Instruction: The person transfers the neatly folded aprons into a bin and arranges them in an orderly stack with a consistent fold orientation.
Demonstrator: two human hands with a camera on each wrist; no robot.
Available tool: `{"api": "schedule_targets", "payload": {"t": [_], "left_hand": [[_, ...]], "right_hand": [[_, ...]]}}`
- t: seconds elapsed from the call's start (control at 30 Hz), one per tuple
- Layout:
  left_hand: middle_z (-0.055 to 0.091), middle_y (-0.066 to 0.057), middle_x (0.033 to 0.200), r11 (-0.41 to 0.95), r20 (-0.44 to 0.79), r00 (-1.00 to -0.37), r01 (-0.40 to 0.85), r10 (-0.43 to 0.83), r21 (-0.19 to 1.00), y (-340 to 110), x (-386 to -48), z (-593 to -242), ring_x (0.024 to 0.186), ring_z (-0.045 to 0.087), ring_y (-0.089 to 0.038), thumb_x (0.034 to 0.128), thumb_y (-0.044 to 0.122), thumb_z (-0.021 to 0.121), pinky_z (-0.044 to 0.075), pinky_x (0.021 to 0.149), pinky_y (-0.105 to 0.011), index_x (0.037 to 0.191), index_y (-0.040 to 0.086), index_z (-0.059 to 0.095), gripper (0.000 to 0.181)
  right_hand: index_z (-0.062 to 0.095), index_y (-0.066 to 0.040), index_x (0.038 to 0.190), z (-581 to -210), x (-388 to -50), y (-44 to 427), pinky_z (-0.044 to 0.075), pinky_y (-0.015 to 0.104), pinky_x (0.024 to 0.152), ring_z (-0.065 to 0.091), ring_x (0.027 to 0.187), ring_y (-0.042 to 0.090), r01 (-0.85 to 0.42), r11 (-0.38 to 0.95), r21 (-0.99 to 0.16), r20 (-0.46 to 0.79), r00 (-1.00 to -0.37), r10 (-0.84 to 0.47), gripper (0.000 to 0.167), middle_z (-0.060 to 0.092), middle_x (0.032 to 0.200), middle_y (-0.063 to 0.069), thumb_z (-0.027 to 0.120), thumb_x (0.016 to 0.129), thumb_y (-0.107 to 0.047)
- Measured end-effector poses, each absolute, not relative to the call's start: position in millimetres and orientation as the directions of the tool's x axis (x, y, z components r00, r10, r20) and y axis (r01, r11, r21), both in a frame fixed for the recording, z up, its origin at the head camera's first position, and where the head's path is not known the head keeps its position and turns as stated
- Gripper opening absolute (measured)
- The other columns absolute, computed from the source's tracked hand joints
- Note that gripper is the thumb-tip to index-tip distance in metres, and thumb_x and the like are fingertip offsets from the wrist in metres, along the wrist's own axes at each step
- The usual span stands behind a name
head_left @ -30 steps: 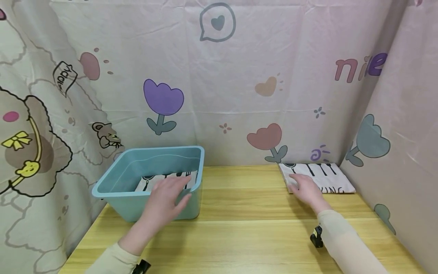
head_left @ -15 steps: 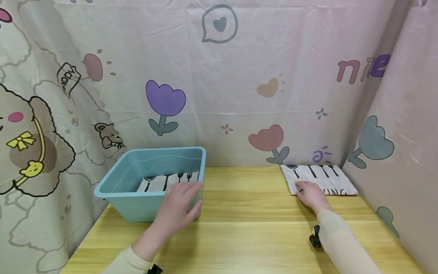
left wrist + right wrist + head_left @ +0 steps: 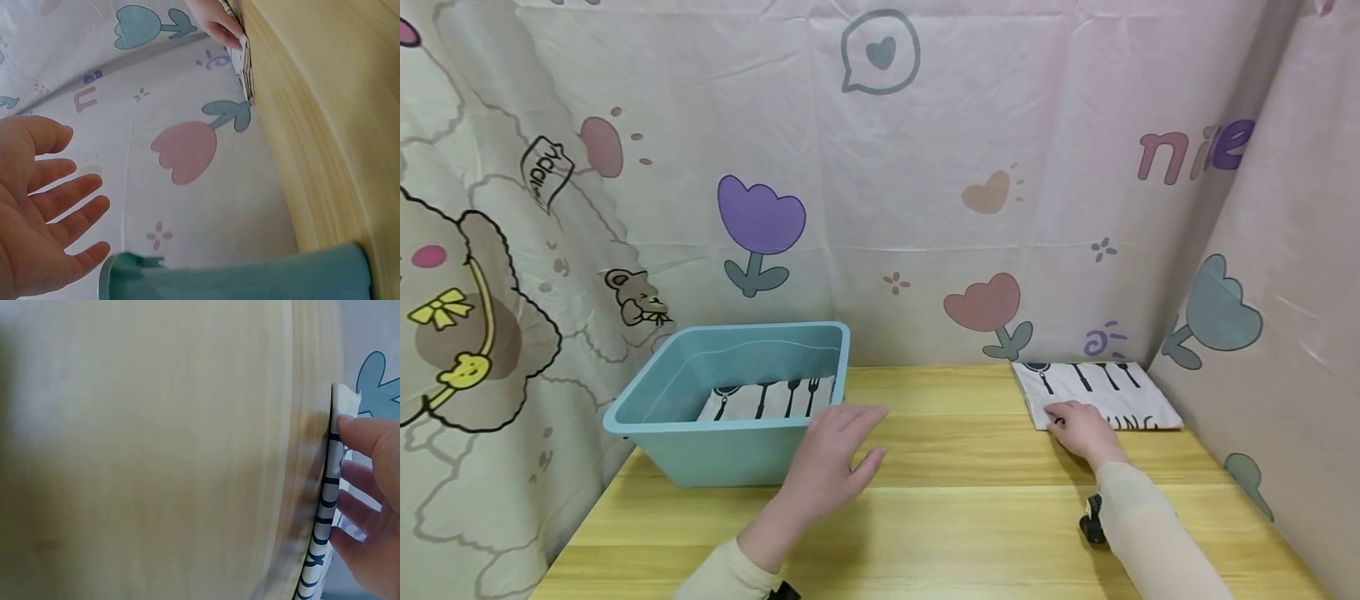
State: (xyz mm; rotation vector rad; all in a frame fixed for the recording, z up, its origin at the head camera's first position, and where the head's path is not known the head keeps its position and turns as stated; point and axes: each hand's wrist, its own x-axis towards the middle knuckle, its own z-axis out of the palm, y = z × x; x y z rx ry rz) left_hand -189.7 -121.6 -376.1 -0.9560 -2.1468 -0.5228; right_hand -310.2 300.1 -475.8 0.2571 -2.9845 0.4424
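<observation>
My left hand [image 3: 827, 462] hovers over the table just right of the blue-green bin's near corner, palm facing right. Its spread, relaxed fingers hold nothing in the left wrist view. Inside the bin [image 3: 722, 450] lies a folded white cloth [image 3: 752, 402] printed with black utensils. At the back right, my right hand [image 3: 1084, 432] touches the near left part of a second folded cloth [image 3: 1101, 387], with similar print and lettering. In the right wrist view, the thumb [image 3: 356, 430] and slightly bent fingers rest along this cloth's lettered edge, apart from each other.
The wooden table [image 3: 940, 517] runs up to a printed curtain [image 3: 895, 167] at the back. More curtain hangs at the left and right sides. The bin stands at the table's back left.
My left hand has moved right, from over the bin's near rim to beside its corner. The right hand has lowered onto the near edge of the right cloth. Both cloths stay in place.
</observation>
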Motion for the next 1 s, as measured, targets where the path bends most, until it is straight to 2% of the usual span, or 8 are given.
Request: {"api": "schedule_targets", "payload": {"t": [0.17,0.37,0.47,0.77,1.0], "left_hand": [[0.069,-0.008,0.117,0.621,0.75,-0.465,0.778,0.47,0.094,-109.0,-191.5,-377.6,0.107,0.063,-0.025,0.0814,0.014,0.076,0.048,0.093,-0.047,0.125,0.004,0.065,0.046],[0.068,-0.009,0.119,0.624,0.732,-0.515,0.765,0.447,0.157,-97.5,-193.6,-381.4,0.109,0.061,-0.025,0.0829,0.016,0.077,0.048,0.094,-0.046,0.125,0.004,0.065,0.046],[0.068,-0.008,0.12,0.63,0.705,-0.561,0.748,0.433,0.208,-92.8,-196.4,-386.4,0.111,0.061,-0.026,0.0843,0.016,0.077,0.049,0.095,-0.045,0.127,0.004,0.064,0.046],[0.064,-0.007,0.128,0.674,0.548,-0.753,0.619,0.365,0.402,-85.0,-209.3,-408.5,0.118,0.058,-0.025,0.0914,0.021,0.072,0.047,0.099,-0.044,0.133,0.008,0.061,0.045],[0.064,-0.01,0.127,0.676,0.448,-0.843,0.518,0.298,0.524,-80.7,-219.8,-420.9,0.116,0.059,-0.028,0.0937,0.02,0.069,0.048,0.098,-0.047,0.135,0.006,0.059,0.045]], "right_hand": [[0.064,-0.002,0.127,-471.8,-303.5,296.0,0.039,0.066,0.095,0.048,0.116,0.054,-0.21,0.939,-0.273,0.147,-0.974,-0.175,0.038,0.057,0.128,0.029,0.065,0.094,-0.019],[0.068,-0.004,0.123,-470.4,-297.1,287.8,0.043,0.064,0.09,0.053,0.111,0.051,-0.254,0.936,-0.242,0.172,-0.961,-0.216,0.034,0.062,0.121,0.025,0.068,0.091,-0.019],[0.069,-0.006,0.121,-470.1,-294.0,281.5,0.045,0.063,0.089,0.055,0.108,0.049,-0.269,0.936,-0.228,0.176,-0.957,-0.232,0.033,0.064,0.118,0.023,0.069,0.091,-0.018],[0.073,-0.013,0.117,-470.3,-284.7,254.2,0.048,0.059,0.086,0.058,0.105,0.041,-0.299,0.929,-0.219,0.167,-0.949,-0.266,0.028,0.066,0.114,0.015,0.072,0.089,-0.019],[0.074,-0.013,0.113,-468.3,-273.1,228.0,0.049,0.054,0.088,0.06,0.103,0.037,-0.362,0.911,-0.198,0.185,-0.926,-0.328,0.027,0.068,0.108,0.011,0.075,0.087,-0.018]]}}
